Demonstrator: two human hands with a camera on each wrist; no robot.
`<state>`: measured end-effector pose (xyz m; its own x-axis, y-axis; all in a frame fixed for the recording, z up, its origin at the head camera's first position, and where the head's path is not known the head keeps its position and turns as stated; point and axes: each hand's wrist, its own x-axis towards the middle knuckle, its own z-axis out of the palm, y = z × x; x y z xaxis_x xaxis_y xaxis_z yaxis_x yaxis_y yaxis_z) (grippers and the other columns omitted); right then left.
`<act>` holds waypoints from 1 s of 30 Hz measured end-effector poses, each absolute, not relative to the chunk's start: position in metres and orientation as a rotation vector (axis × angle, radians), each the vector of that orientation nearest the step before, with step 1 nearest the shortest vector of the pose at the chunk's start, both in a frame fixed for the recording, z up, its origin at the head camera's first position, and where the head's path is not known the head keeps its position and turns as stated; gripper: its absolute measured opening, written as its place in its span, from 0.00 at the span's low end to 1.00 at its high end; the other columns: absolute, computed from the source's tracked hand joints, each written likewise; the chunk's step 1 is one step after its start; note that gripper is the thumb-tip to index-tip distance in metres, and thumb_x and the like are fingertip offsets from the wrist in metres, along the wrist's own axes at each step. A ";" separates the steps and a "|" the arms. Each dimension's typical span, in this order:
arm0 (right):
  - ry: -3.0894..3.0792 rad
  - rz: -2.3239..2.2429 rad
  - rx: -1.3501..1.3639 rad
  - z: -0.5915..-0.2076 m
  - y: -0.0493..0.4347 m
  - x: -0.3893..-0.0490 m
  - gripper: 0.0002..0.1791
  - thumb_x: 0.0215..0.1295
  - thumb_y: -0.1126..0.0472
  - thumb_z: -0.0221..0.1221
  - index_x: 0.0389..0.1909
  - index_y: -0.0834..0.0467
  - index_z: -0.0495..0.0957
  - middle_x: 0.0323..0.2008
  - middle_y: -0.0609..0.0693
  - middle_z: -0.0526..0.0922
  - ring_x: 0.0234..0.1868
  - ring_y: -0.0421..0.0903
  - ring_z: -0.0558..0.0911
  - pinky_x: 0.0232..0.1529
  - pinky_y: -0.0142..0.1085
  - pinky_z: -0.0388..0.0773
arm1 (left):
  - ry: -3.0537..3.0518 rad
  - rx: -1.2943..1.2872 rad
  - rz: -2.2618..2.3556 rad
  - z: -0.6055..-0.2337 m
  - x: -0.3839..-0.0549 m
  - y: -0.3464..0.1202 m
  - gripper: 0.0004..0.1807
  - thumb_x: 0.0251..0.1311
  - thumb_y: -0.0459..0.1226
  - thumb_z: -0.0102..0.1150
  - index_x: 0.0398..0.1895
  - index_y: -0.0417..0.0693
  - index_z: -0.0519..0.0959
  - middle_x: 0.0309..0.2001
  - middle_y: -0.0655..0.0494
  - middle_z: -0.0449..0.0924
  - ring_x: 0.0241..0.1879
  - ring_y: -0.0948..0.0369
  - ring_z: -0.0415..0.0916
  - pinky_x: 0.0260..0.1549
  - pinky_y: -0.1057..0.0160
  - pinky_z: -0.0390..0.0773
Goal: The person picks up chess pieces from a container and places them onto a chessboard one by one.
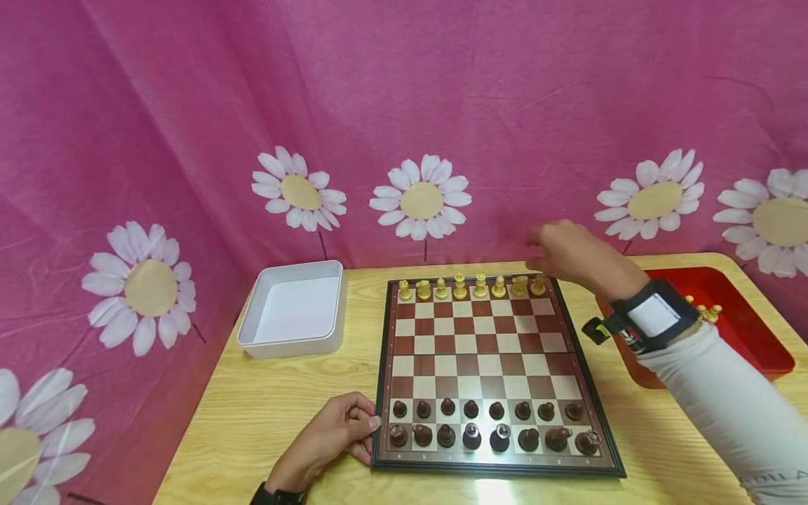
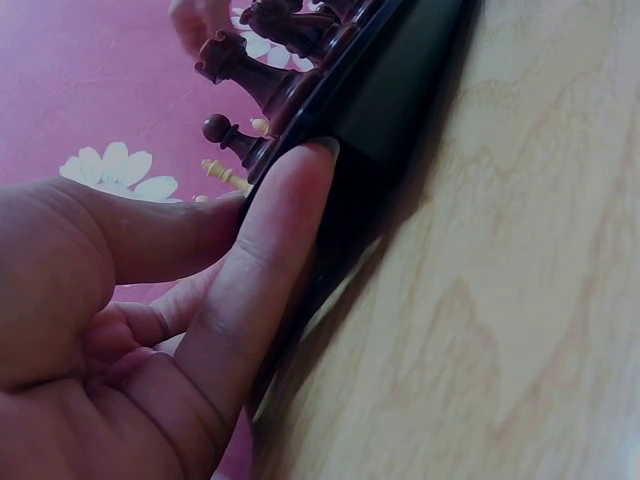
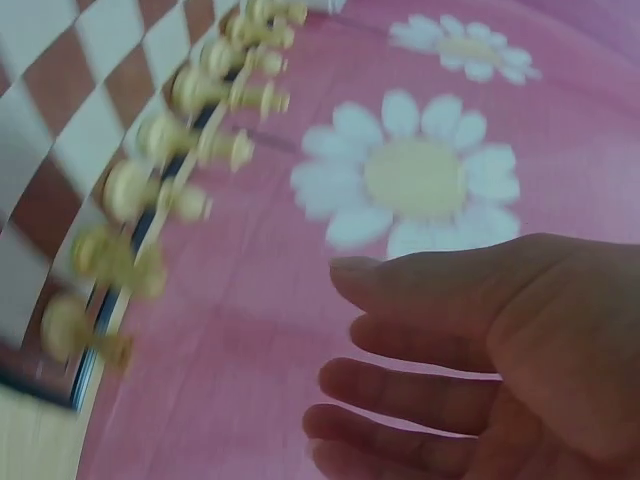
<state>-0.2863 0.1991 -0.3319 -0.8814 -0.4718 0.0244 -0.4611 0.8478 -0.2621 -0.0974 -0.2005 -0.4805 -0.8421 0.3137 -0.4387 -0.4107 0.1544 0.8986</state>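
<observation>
A chessboard (image 1: 467, 344) lies on the table. My left hand (image 1: 334, 435) grips its near left edge, thumb and finger pinching the dark rim, as the left wrist view confirms. Two rows of dark brown chess pieces (image 1: 471, 436) stand along the near side. Across the far side runs one row of cream-coloured pieces (image 1: 460, 287). My right hand (image 1: 574, 256) hovers above the far right corner, near a cream rook (image 1: 538, 285). In the right wrist view its fingers (image 3: 410, 395) are loosely extended, with nothing held.
To the right, partly behind my right forearm, is a red tray (image 1: 751, 333) with several cream pawns (image 1: 712, 313) in it. A white box (image 1: 297, 312) sits left of the board. Pink cloth (image 1: 505, 105) with daisies hangs behind and left of the table.
</observation>
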 end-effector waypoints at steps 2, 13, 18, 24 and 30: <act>3.011 -0.388 -0.763 -0.332 0.218 -0.286 0.16 0.62 0.64 0.69 0.48 0.69 0.84 0.41 0.63 0.89 0.38 0.55 0.87 0.41 0.53 0.88 | 1.895 -0.094 1.740 -0.480 -0.098 -0.200 0.12 0.69 0.30 0.61 0.48 0.31 0.72 0.31 0.52 0.77 0.25 0.61 0.81 0.24 0.63 0.90; 3.040 -0.260 -0.648 -0.350 0.308 -0.288 0.14 0.56 0.65 0.72 0.40 0.70 0.85 0.31 0.60 0.88 0.31 0.53 0.83 0.37 0.52 0.85 | 1.895 -0.115 1.737 -0.480 -0.096 -0.199 0.12 0.70 0.30 0.61 0.49 0.31 0.72 0.32 0.52 0.77 0.25 0.61 0.81 0.25 0.62 0.90; 2.997 -0.299 -0.573 -0.360 0.340 -0.284 0.13 0.57 0.66 0.71 0.42 0.68 0.86 0.30 0.57 0.88 0.28 0.48 0.81 0.30 0.42 0.84 | 1.885 -0.116 1.739 -0.482 -0.094 -0.201 0.12 0.70 0.30 0.61 0.49 0.31 0.72 0.32 0.52 0.78 0.26 0.61 0.82 0.25 0.62 0.90; 2.909 -0.336 -0.418 -0.371 0.370 -0.275 0.12 0.58 0.66 0.69 0.40 0.70 0.86 0.28 0.54 0.87 0.25 0.45 0.80 0.27 0.41 0.85 | 1.896 -0.098 1.729 -0.482 -0.098 -0.199 0.13 0.70 0.31 0.61 0.50 0.30 0.72 0.32 0.52 0.78 0.26 0.61 0.83 0.26 0.62 0.90; 2.843 -0.320 -0.366 -0.384 0.383 -0.273 0.08 0.56 0.67 0.69 0.35 0.67 0.85 0.22 0.51 0.83 0.24 0.46 0.77 0.26 0.39 0.80 | 1.882 -0.083 1.733 -0.482 -0.097 -0.200 0.13 0.70 0.30 0.61 0.49 0.31 0.72 0.33 0.52 0.78 0.26 0.61 0.83 0.26 0.62 0.90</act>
